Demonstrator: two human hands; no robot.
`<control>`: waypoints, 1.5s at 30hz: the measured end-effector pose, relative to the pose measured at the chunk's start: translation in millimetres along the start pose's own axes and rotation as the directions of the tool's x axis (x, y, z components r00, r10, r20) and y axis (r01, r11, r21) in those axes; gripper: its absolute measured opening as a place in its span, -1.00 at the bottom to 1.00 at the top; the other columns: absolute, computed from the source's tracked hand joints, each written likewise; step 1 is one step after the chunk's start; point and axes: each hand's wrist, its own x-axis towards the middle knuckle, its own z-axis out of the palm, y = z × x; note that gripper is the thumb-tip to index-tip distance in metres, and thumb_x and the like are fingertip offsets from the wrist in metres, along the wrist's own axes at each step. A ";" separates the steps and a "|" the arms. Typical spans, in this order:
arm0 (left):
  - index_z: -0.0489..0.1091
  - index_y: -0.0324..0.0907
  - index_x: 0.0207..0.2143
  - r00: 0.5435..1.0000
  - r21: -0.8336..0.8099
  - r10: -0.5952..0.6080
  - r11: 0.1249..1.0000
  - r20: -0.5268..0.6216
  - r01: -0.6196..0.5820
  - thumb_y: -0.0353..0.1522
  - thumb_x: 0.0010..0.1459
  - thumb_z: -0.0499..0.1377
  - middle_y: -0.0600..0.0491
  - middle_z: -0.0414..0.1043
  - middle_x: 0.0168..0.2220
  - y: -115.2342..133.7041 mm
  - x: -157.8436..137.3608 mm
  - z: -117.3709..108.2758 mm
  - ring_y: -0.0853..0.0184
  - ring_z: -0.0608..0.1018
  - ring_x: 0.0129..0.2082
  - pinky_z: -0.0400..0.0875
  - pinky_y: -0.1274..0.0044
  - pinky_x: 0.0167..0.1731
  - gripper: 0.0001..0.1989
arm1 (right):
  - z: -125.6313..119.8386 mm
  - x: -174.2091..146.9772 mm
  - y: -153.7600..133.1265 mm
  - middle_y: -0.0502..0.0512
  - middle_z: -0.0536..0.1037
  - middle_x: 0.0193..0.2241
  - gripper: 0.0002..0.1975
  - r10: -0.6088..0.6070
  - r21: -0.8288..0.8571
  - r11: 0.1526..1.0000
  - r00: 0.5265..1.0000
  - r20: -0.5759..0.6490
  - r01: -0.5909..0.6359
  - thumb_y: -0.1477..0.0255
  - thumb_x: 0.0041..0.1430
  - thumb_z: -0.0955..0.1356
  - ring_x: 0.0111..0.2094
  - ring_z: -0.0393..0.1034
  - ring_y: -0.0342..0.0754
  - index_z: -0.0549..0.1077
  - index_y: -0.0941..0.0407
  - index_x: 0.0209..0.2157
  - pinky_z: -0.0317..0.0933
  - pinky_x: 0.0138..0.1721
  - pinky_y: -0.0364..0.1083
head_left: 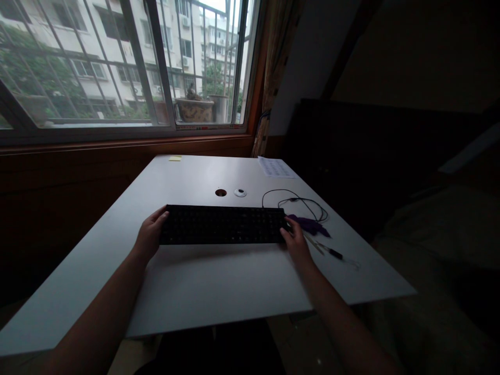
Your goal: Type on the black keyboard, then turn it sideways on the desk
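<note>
A black keyboard [222, 224] is being gripped at both ends in the middle of the white table [219, 281]. Its left end is being clasped by the curled fingers of the left hand [150, 234], its right end by the right hand [296, 241]. Just right, a purple object [310, 225], a looped cable [297, 200] and a pen [332, 252] are lying; farther off, a cable hole [221, 192] and its cap [240, 192].

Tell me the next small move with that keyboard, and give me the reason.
Probably slide the black keyboard a little toward the near edge of the white table. The left hand and right hand grip its two ends, and bare tabletop lies in front of it. Move it straight, since its cable loops beside a purple object and a pen at the right end.
</note>
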 end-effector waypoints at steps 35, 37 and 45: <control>0.42 -0.23 0.22 0.999 -0.007 0.036 0.999 -0.014 -0.036 -0.14 0.03 0.37 -0.12 0.57 -0.08 -13.0 1.2 4.1 0.24 0.60 -0.24 0.50 0.50 -0.31 -0.28 | 96.0 41.6 -98.3 0.14 0.48 -0.33 -0.63 -0.453 -0.409 0.756 0.860 0.236 0.510 0.26 0.45 0.18 -0.18 0.31 0.09 0.51 0.05 -0.34 0.23 -0.01 0.11; 0.42 -0.25 0.22 1.000 -0.011 0.028 1.000 -0.013 -0.028 -0.14 0.03 0.37 -0.12 0.58 -0.10 -13.4 1.6 3.8 0.24 0.60 -0.26 0.50 0.50 -0.32 -0.27 | 88.1 42.7 -95.8 0.14 0.48 -0.30 -0.62 -0.463 -0.367 0.762 0.845 0.268 0.534 0.22 0.45 0.17 -0.16 0.34 0.08 0.52 0.04 -0.29 0.26 0.02 0.12; 0.41 -0.27 0.23 1.000 -0.015 0.008 1.000 -0.027 -0.009 -0.15 0.02 0.37 -0.12 0.58 -0.13 -11.5 1.6 4.2 0.24 0.59 -0.23 0.50 0.51 -0.29 -0.26 | 92.9 35.4 -91.6 0.16 0.46 0.07 -0.67 -0.531 -0.226 0.685 0.687 0.496 0.692 0.30 0.34 0.32 0.09 0.34 0.10 0.45 -0.05 0.11 0.28 0.19 0.20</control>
